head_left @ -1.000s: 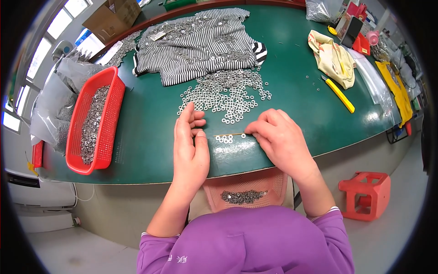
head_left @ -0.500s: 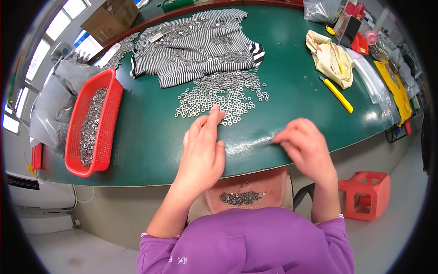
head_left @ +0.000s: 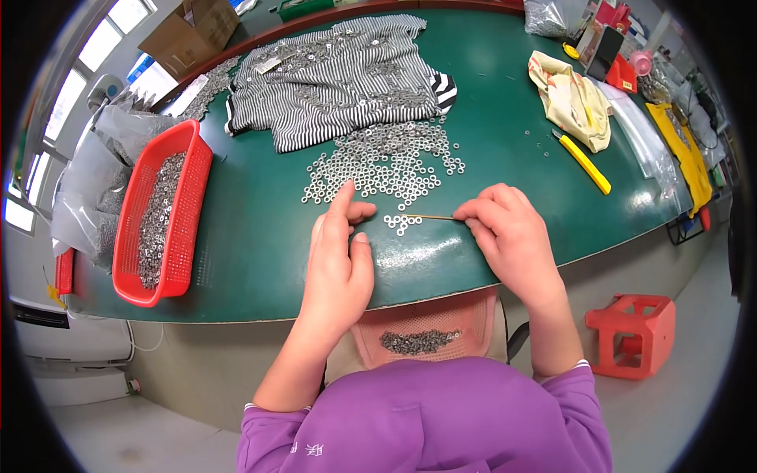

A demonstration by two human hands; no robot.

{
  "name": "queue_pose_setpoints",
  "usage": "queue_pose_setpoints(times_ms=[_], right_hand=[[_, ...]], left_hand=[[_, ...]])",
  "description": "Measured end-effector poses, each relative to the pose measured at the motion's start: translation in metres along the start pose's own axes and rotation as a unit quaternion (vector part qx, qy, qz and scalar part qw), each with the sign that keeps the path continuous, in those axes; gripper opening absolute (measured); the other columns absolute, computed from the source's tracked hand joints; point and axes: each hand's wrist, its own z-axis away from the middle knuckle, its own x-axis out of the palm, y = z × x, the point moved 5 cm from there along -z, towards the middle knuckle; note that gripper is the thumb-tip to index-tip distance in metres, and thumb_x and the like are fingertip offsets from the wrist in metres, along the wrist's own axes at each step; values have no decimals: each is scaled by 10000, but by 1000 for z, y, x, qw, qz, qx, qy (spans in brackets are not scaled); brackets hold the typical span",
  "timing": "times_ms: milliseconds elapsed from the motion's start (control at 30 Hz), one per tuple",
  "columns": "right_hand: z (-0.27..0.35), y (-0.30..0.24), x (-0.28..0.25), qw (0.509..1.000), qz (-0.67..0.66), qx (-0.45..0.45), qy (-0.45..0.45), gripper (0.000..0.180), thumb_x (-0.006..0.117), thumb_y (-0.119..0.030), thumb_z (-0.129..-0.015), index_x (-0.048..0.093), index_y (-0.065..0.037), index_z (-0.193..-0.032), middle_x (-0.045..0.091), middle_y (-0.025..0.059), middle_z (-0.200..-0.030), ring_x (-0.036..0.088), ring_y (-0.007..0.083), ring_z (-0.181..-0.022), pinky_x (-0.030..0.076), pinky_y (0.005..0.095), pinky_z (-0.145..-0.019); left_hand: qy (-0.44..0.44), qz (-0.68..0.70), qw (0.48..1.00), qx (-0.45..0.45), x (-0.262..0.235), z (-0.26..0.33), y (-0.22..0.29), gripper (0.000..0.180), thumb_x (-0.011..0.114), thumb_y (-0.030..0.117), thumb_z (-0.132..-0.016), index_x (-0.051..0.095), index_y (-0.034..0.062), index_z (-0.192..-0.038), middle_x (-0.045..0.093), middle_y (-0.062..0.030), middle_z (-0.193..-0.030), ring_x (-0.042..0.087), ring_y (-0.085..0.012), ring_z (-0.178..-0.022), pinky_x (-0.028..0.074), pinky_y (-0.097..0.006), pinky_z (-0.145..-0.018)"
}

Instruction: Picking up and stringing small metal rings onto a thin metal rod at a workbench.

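A loose pile of small silvery metal rings (head_left: 382,165), like nuts or washers, is spread on the green table (head_left: 260,213). Between my hands, a small group of the same rings (head_left: 401,224) lies nearer to me. My right hand (head_left: 516,240) pinches one end of a thin brownish rod (head_left: 432,217); its other end reaches over the small group. My left hand (head_left: 335,264) rests at the left of that group, thumb and fingers apart, holding nothing that I can see. Its fingertips are close to the pile's near edge.
At left stands a red basket (head_left: 200,185) of rings beside clear plastic bags (head_left: 87,197). Behind the pile, a striped cloth (head_left: 315,110) carries more rings. A pink basket (head_left: 481,315) sits at my lap. To the right are a yellow cutter (head_left: 583,163) and a cream cloth (head_left: 568,102).
A small group of rings now lies closer to me, apart from the pile. My left hand has shifted slightly left. My right hand has moved a little forward and left, with the rod now plainly visible.
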Motion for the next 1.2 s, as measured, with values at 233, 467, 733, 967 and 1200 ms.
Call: queue_pose_setpoints(times_ms=[233, 467, 733, 967, 1200], right_hand=[[-6, -13, 11, 999, -15, -33, -4, 157, 674, -23, -793, 672, -103, -928, 562, 53, -890, 579, 266, -870, 502, 388, -746], [-9, -17, 14, 999, -17, -45, -4, 129, 674, -16, -805, 682, -94, -906, 574, 49, -872, 583, 250, -858, 497, 365, -733], [-1, -21, 10, 996, -37, -66, -48, 169, 673, -31, -778, 678, -120, -922, 559, 42, -879, 569, 256, -864, 488, 382, -744], [28, -19, -9, 978, -87, -115, -150, 204, 684, -2, -770, 700, -134, -925, 574, 34, -894, 575, 262, -877, 486, 367, -754], [18, 51, -42, 993, 39, 80, 74, 112, 638, -20, -845, 676, -59, -942, 621, 100, -926, 597, 304, -910, 491, 398, -811]], left_hand=[[-24, -19, 1000, -5, -3, 0, 3, 570, 464, -89, -894, 368, 4, -1448, 597, -121, -1106, 550, -245, -1007, 466, -352, -879], [29, 39, 998, -29, -6, 3, -3, 548, 462, -86, -897, 394, 19, -1431, 586, -108, -1071, 541, -223, -966, 470, -334, -848], [29, 38, 998, -43, -6, 2, -5, 566, 478, -66, -882, 379, 2, -1435, 578, -127, -1197, 511, -247, -1102, 416, -364, -966], [52, -44, 997, -26, -14, 0, -2, 611, 506, -25, -879, 310, -43, -1458, 434, -217, -1406, 438, -351, -1283, 361, -430, -1079], [-6, -298, 951, -81, -25, -5, -25, 649, 533, 210, -975, 251, -106, -1466, 293, -323, -1511, 229, -455, -1444, 158, -526, -1199]])
